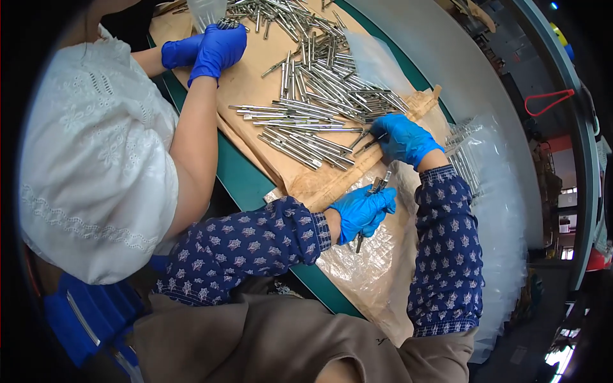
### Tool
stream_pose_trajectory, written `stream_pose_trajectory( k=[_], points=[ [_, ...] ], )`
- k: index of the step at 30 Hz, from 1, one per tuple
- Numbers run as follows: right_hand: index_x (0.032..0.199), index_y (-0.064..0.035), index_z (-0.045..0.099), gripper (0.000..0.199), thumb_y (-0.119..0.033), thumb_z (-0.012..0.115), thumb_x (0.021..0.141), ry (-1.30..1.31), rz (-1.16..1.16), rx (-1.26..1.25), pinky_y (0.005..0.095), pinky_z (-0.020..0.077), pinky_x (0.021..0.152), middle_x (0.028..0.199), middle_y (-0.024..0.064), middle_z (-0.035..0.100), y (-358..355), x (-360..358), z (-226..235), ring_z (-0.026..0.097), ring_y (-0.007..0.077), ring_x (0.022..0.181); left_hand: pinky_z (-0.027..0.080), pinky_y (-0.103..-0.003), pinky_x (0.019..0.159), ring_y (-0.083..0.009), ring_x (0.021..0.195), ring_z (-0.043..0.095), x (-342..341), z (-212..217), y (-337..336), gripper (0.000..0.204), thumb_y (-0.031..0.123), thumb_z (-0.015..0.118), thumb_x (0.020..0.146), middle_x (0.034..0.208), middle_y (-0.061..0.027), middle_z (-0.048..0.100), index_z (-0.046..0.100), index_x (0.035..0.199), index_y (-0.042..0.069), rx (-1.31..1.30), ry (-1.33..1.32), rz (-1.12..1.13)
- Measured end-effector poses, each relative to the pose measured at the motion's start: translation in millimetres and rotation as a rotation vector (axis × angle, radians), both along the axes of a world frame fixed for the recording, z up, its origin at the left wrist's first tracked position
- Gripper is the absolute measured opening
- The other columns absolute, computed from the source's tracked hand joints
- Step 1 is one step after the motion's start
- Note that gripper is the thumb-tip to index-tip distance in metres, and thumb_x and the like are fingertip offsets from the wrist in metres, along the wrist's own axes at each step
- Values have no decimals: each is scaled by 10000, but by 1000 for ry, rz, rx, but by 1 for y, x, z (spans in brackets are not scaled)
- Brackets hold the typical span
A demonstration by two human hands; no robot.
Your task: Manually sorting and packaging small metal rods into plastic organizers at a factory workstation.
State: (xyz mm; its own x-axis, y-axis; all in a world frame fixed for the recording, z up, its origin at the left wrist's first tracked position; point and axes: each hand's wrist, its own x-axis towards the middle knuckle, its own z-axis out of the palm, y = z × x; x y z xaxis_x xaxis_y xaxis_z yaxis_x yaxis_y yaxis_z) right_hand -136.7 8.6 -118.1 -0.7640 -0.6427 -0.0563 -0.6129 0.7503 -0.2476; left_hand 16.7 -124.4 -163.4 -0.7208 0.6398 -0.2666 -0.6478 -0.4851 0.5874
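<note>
1. The left hand (361, 210), in a blue glove, is closed around a small bundle of thin metal rods (373, 207); their ends stick out above and below the fist, over a sheet of clear plastic (357, 262) at the near edge of the tabletop (239, 179).
2. The right hand (403, 138), also gloved in blue, is pinched on one or two rods (369, 142) at the near side of the pile — the fingertips are together on the metal, and the rods point left toward the heap.
3. The two hands are apart, the right one farther out on the tabletop and the left one nearer the body.
4. The pile of metal rods (313, 89) lies spread over brown paper (255, 83), some in loose rows, others crossed at odd angles.
5. Both forearms wear dark blue sleeves with a pale flower print (447, 249).
6. On the left sits another person in a white lace top (96, 159); that person's blue-gloved hands (214, 48) are held together at the far end of the brown paper, closed on a bundle of rods standing upright in a clear bag.
7. To the right of the paper lie clear plastic bags (485, 166) — some with rods inside.
8. The tabletop shows green where the paper leaves it bare.
</note>
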Motion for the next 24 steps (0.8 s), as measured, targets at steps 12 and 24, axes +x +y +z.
stream_pose_trajectory(
  k=[12,24],
  points=[
    [894,-107,583,215,-21,584,697,265,200,75,406,472,694,813,99,582,-17,16,10,558,317,811,285,-261,372,-98,396,346,-1,0,0,353,409,541,891,522,-9,414,541,827,61,-12,19,-61],
    [860,-133,610,157,-174,611,709,210,183,551,432,502,658,824,134,620,-7,9,36,610,341,785,297,-255,393,-98,416,349,-1,-1,-1,377,419,533,894,525,-14,405,541,822,50,-26,46,-71]
  ],
)
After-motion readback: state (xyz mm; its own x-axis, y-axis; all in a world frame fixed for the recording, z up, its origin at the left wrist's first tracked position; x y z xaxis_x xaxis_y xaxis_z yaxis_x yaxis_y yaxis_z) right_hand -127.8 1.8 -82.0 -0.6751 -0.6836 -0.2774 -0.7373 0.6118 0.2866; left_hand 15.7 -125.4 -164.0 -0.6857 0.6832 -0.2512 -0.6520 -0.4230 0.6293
